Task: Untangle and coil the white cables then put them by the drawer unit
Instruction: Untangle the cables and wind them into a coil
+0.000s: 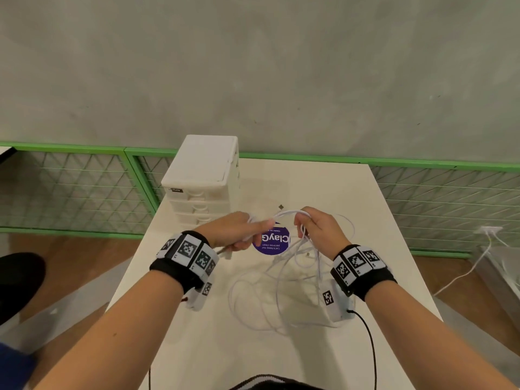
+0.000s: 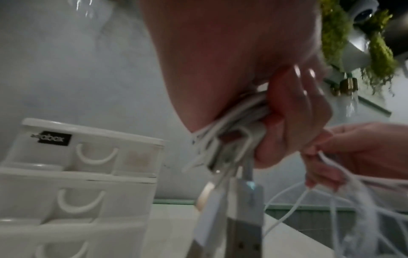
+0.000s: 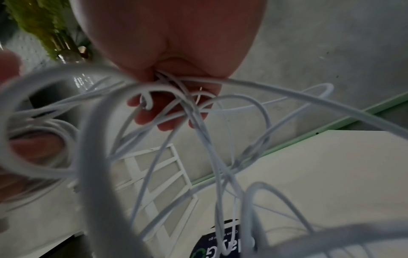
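Thin white cables (image 1: 281,280) hang in a tangle from both hands down to the white table (image 1: 380,249). My left hand (image 1: 239,230) grips a bunch of strands with USB plugs (image 2: 232,218) dangling under the fist (image 2: 293,111). My right hand (image 1: 318,229) pinches several loops (image 3: 198,113) a little to the right, at the same height. A short arc of cable (image 1: 287,212) bridges the two hands. The white drawer unit (image 1: 202,178) stands at the table's far left, just beyond my left hand; its drawer fronts (image 2: 77,174) fill the left wrist view.
A round purple sticker (image 1: 271,240) lies on the table under the hands. A green-framed mesh fence (image 1: 70,187) runs behind the table, with a grey wall above. Another white lead (image 1: 464,274) trails across the wooden floor at right. A dark shoe (image 1: 19,280) is at left.
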`<state>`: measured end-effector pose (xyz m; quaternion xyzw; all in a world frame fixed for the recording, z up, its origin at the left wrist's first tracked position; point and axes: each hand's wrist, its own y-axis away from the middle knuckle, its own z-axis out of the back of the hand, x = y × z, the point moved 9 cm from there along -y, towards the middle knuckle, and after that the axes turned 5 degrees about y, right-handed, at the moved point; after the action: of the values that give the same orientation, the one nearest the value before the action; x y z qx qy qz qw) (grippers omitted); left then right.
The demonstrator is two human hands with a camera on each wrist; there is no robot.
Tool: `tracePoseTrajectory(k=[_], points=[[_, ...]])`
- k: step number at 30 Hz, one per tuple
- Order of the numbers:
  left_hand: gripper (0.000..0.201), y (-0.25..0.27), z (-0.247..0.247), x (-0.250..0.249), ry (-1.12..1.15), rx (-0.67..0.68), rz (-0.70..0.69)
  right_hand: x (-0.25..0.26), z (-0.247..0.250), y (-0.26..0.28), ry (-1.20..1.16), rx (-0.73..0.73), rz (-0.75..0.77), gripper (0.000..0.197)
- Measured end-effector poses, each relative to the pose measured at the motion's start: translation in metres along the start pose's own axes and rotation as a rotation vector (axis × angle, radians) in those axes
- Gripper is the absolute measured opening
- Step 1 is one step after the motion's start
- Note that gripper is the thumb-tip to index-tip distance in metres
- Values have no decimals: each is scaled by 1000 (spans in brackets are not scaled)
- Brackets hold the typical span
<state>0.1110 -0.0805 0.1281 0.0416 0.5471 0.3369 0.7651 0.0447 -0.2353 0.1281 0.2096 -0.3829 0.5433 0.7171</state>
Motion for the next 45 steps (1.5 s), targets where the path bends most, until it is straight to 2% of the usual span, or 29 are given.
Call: tracePoseTrajectory(k=[3, 5, 8, 11, 14, 17, 19, 21, 22, 24, 28, 30, 33, 35, 38, 40, 42, 45], points=[[28, 0, -13, -9, 8, 20, -36, -12, 3, -3, 117, -2, -6, 26], [31, 0, -12, -16, 53, -6, -82, -18, 1, -2, 279, 46, 10, 13], [43, 3, -6, -26, 128, -52, -132, -31, -5, 1, 412, 74, -1, 13], [41, 5, 3, -30, 253, -122, -140, -39, 4, 3, 376, -20, -15, 24], [39, 7, 13, -29, 272, -183, -151, -35, 22, 7, 380, -138, -42, 36], [39, 10, 18, -30, 302, -214, -164, -20, 38, 13, 427, -303, 14, 27], [38, 12, 19, -35, 311, -220, -182, -18, 30, 12, 390, -228, 10, 21], [38, 13, 19, -39, 297, -229, -201, -22, 16, 9, 404, -124, -16, 24], [38, 13, 20, -39, 297, -244, -204, -23, 13, 9, 410, -117, -14, 25], [39, 14, 26, -36, 311, -309, -199, -21, 16, 9, 412, -170, 2, 22], [42, 24, 47, -14, 287, -570, -149, -14, 32, 15, 423, -317, 43, 14], [45, 26, 48, -1, 303, -632, -125, -8, 35, 17, 384, -345, 79, 11], [39, 23, 39, 14, 400, -623, -94, -4, 28, 16, 244, -315, 30, 14], [35, 19, 31, 18, 353, -593, -65, 6, 21, 15, 182, -290, 23, 14], [34, 12, 19, 22, 318, -532, -30, 29, 15, 15, 176, -289, 121, 15], [38, 11, 20, 26, 376, -540, -9, 41, 24, 17, 170, -381, 190, 18], [39, 15, 29, 35, 446, -580, 20, 35, 43, 18, 118, -479, 138, 17], [38, 25, 49, 55, 478, -664, 63, -20, 77, 22, 26, -638, -136, 17]])
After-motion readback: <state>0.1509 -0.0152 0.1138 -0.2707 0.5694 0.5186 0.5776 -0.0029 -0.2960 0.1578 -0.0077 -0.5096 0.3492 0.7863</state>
